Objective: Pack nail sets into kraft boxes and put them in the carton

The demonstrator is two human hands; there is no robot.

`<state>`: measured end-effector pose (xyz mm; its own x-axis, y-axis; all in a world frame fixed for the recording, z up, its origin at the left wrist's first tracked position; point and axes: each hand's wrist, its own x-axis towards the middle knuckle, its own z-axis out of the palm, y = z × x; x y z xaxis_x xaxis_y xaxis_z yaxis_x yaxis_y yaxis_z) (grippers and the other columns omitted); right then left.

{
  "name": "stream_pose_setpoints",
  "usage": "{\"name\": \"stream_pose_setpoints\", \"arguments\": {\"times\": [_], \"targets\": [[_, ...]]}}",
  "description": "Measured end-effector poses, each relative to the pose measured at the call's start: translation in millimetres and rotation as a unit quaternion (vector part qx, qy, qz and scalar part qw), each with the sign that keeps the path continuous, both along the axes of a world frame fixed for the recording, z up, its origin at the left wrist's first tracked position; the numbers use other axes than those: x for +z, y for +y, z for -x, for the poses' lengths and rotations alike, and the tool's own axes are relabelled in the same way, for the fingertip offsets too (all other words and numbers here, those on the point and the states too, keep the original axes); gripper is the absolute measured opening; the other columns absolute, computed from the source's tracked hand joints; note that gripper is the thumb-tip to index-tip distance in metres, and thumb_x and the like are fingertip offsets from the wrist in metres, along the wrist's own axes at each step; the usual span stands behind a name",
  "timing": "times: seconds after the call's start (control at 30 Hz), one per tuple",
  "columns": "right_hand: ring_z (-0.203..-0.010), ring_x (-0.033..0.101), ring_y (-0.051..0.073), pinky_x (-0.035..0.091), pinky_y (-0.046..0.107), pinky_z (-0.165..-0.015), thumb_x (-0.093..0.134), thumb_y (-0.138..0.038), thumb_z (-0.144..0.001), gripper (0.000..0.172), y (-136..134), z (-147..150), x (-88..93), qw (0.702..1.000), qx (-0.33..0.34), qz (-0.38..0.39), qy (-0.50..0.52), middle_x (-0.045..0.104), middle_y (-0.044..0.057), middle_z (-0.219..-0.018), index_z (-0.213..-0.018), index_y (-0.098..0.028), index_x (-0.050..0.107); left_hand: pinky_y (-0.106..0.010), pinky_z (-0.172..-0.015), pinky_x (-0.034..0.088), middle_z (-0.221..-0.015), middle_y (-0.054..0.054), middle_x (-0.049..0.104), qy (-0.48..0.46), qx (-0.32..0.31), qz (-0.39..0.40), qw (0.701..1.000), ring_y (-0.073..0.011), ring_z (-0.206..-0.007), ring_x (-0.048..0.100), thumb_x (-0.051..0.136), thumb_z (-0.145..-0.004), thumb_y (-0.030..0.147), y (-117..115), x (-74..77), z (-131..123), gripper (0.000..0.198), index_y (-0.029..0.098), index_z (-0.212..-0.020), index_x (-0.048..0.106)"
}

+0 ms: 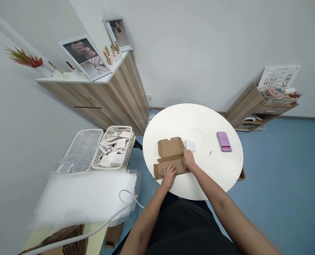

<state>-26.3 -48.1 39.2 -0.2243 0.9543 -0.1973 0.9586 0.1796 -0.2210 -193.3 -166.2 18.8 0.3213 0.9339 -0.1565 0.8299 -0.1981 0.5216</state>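
An unfolded brown cardboard box (170,148) lies on the round white table (162,124), near its front left edge. Its lid panel points away from me, and side flaps stick up at the left. My left hand (169,174) rests flat on the near panel with the fingers apart. At the box's right end, my right hand (188,158) has its fingers curled around a side flap. Just beyond that hand sits a small white block-shaped item (190,146), apart from the fingers or barely touching; I cannot tell which.
A purple pack (224,141), partly pixelated, lies on the table's right side. To the left stand a white basket of cards and packets (94,161), a basket of clear plastic (83,148) and a stack of white sheets (88,194). A white cable (112,216) crosses the lower left.
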Motion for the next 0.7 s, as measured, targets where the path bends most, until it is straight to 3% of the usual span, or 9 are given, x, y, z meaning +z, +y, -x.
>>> {"name": "stream_pose_setpoints", "arguments": {"times": [0.13, 0.2, 0.23, 0.3, 0.37, 0.47, 0.6, 0.7], "targets": [[-0.075, 0.046, 0.022, 0.029, 0.031, -0.066, 0.037, -0.003, -0.087, 0.025, -8.4, -16.0, -2.3, 1.000, 0.023, -0.001, 0.014, 0.064, 0.006, -0.081, -0.094, -0.018, 0.056, -0.064, -0.114, 0.020, -0.155, -0.010, 0.035, 0.030, -0.017, -0.053, 0.998, -0.0294, -0.147, 0.020, 0.052, -0.091, 0.019, 9.0, 5.1, 5.7, 0.017, 0.019, -0.087, 0.068], [-0.075, 0.047, 0.022, 0.028, 0.030, -0.066, 0.040, -0.003, -0.085, 0.024, -13.5, -27.9, -2.3, 0.999, 0.047, -0.003, 0.012, 0.064, 0.006, -0.079, -0.092, -0.018, 0.057, -0.065, -0.114, 0.017, -0.160, -0.010, 0.021, 0.050, -0.050, -0.079, 0.994, -0.0301, -0.149, 0.010, 0.056, -0.089, 0.018, 17.8, 11.1, 9.0, 0.014, 0.020, -0.098, 0.067], [-0.076, 0.048, 0.022, 0.028, 0.030, -0.066, 0.042, -0.003, -0.084, 0.024, -15.6, -33.5, -2.0, 0.998, 0.060, -0.002, 0.009, 0.064, 0.006, -0.078, -0.092, -0.018, 0.058, -0.066, -0.114, 0.015, -0.162, -0.010, 0.015, 0.064, -0.066, -0.090, 0.992, -0.0304, -0.149, 0.007, 0.059, -0.086, 0.019, 23.6, 14.6, 10.3, 0.023, 0.021, -0.109, 0.064], [-0.077, 0.049, 0.021, 0.029, 0.030, -0.067, 0.043, -0.001, -0.082, 0.025, -18.2, -41.9, -0.8, 0.997, 0.080, -0.001, 0.004, 0.063, 0.006, -0.077, -0.092, -0.018, 0.059, -0.065, -0.115, 0.010, -0.162, -0.012, 0.007, 0.095, -0.093, -0.104, 0.986, -0.0314, -0.149, 0.001, 0.068, -0.080, 0.023, 37.5, 21.5, 12.0, 0.059, 0.024, -0.134, 0.048], [-0.078, 0.050, 0.021, 0.029, 0.030, -0.068, 0.044, -0.002, -0.081, 0.026, -18.7, -45.8, 0.5, 0.996, 0.092, -0.003, 0.003, 0.064, 0.005, -0.076, -0.092, -0.018, 0.061, -0.064, -0.116, 0.005, -0.162, -0.014, 0.006, 0.125, -0.113, -0.106, 0.980, -0.0330, -0.149, -0.001, 0.075, -0.072, 0.031, 52.7, 26.8, 12.0, 0.091, 0.023, -0.149, 0.026], [-0.080, 0.051, 0.021, 0.030, 0.030, -0.069, 0.044, -0.005, -0.084, 0.024, -17.3, -46.0, 1.8, 0.993, 0.119, -0.011, 0.011, 0.065, 0.004, -0.076, -0.094, -0.018, 0.062, -0.062, -0.116, -0.002, -0.161, -0.017, 0.011, 0.163, -0.137, -0.095, 0.972, -0.0352, -0.149, 0.001, 0.079, -0.064, 0.040, 72.1, 29.6, 10.5, 0.113, 0.020, -0.153, 0.013], [-0.084, 0.052, 0.022, 0.030, 0.031, -0.071, 0.044, -0.010, -0.089, 0.020, -18.6, -44.8, 1.4, 0.988, 0.153, -0.015, 0.017, 0.067, 0.006, -0.081, -0.098, -0.017, 0.061, -0.062, -0.116, -0.006, -0.158, -0.021, 0.020, 0.188, -0.140, -0.071, 0.970, -0.0373, -0.148, 0.011, 0.081, -0.059, 0.045, 83.2, 24.2, 10.3, 0.118, 0.015, -0.153, 0.015], [-0.084, 0.053, 0.022, 0.031, 0.031, -0.071, 0.041, -0.007, -0.089, 0.023, -22.8, -44.0, 0.6, 0.992, 0.121, -0.019, 0.017, 0.067, 0.008, -0.083, -0.099, -0.016, 0.059, -0.061, -0.116, -0.002, -0.158, -0.020, 0.023, 0.177, -0.123, -0.064, 0.974, -0.0372, -0.146, 0.018, 0.076, -0.064, 0.051, 81.5, 18.7, 10.6, 0.112, 0.017, -0.153, 0.017]]}}
